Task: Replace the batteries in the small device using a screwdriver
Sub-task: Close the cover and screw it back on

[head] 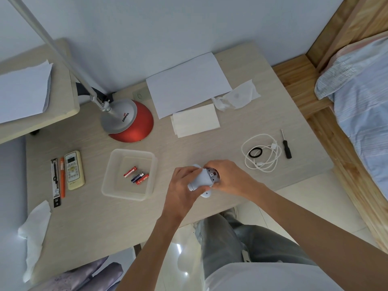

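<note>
Head view: left hand (182,181) grips the small white device (202,181) by its body; right hand (225,177) pinches its exposed grey end, near the desk (105,217) front edge. Judged light, rigid, smooth plastic, likely slippery. Batteries (136,175) at 9 o'clock, screwdriver (286,146) at 2; open desk between.

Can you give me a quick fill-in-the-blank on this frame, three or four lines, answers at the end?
1. The clear plastic container holds ____ batteries.
2. The small device is held in ____ hands, above the desk.
3. The black screwdriver lies on the desk to the right of the coiled white ____.
4. The lamp base near the wall is silver and ____.

Answers: three; both; cable; red
</note>
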{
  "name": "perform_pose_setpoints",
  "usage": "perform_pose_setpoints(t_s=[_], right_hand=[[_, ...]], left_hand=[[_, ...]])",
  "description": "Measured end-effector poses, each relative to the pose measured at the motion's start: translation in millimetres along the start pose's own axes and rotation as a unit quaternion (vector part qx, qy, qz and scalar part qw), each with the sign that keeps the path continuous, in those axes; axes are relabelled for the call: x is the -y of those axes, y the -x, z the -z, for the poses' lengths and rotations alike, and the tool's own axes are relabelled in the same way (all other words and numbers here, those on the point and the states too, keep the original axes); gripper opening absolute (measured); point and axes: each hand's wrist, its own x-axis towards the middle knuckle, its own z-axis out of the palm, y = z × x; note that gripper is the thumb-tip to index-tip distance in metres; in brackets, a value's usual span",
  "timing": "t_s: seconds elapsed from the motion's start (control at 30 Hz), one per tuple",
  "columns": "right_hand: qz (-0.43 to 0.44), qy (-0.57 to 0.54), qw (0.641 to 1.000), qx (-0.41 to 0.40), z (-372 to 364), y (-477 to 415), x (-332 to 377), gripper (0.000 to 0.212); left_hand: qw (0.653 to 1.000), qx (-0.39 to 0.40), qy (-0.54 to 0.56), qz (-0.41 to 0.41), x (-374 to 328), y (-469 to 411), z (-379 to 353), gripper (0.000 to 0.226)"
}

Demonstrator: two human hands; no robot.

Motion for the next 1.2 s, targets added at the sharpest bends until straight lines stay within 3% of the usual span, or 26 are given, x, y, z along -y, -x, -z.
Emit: perform_pose_setpoints(t_s=[0.27, 0.4, 0.53, 0.77, 1.0, 1.2], right_hand=[[-0.008, -0.002, 1.000, 0.021, 2.3, 3.1, 3.5, 0.049], [-0.034, -0.087, 0.989, 0.115, 22.3, 2.2, 11.4, 0.061], [-0.057, -0.182, 0.960, 0.205, 43.3, -5.3, 11.6, 0.034], [-0.063, -0.207, 0.962, 0.165, 38.0, -11.6, 8.5, 0.032], [-0.045, -0.198, 0.969, 0.142, 34.0, -7.4, 4.8, 0.014], [-0.037, -0.154, 0.980, 0.117, 31.4, -4.3, 5.6, 0.024]], left_hand=[[0.999, 0.003, 0.033, 0.029, 9.1, 7.4, 4.9, 0.062], [0.997, 0.003, 0.051, 0.051, 8.3, 7.0, 6.1, 0.065], [0.997, 0.012, 0.062, 0.049, 10.5, 8.4, 5.2, 0.066], [0.997, -0.010, 0.066, 0.048, 13.2, 7.9, 1.0, 0.069], [0.998, -0.005, 0.047, 0.038, 8.4, 5.4, 2.0, 0.070], [0.998, -0.001, 0.042, 0.042, 9.8, 6.0, -0.1, 0.073]])
